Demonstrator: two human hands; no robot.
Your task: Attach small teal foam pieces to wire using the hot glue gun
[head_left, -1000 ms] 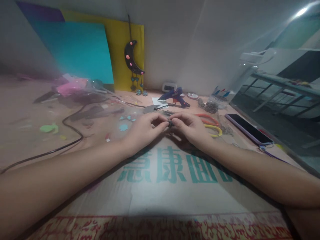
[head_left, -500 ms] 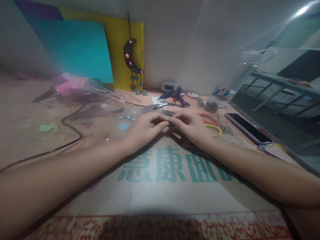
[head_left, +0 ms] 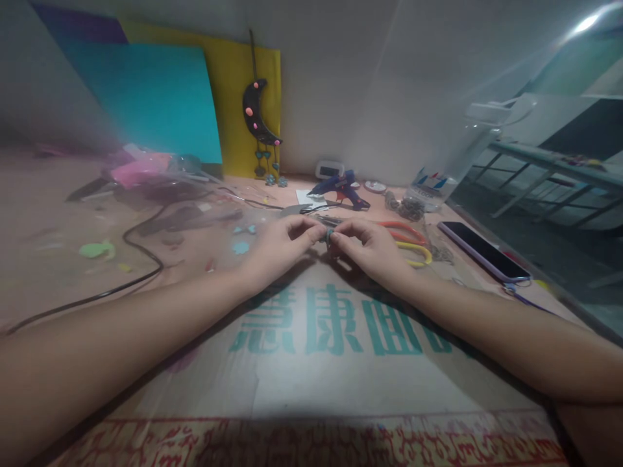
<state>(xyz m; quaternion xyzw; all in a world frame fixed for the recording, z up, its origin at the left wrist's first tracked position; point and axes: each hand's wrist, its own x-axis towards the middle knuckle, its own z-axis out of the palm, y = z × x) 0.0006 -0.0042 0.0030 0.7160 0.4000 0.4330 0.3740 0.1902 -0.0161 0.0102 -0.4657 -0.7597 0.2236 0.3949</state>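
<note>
Both hands, left point(head_left: 282, 243) and right point(head_left: 366, 245), pinch 1 small ring point(head_left: 329, 236) together above the bench point(head_left: 311, 383), apparently mid-assembly.

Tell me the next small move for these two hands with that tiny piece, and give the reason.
Probably keep the pinch and ease the small piece slightly toward the camera. The left hand and right hand meet fingertip to fingertip on it just above the cardboard, and it is nearly hidden between them, too small to make out. The scissors lie right behind the right hand, crowding the spot.
</note>
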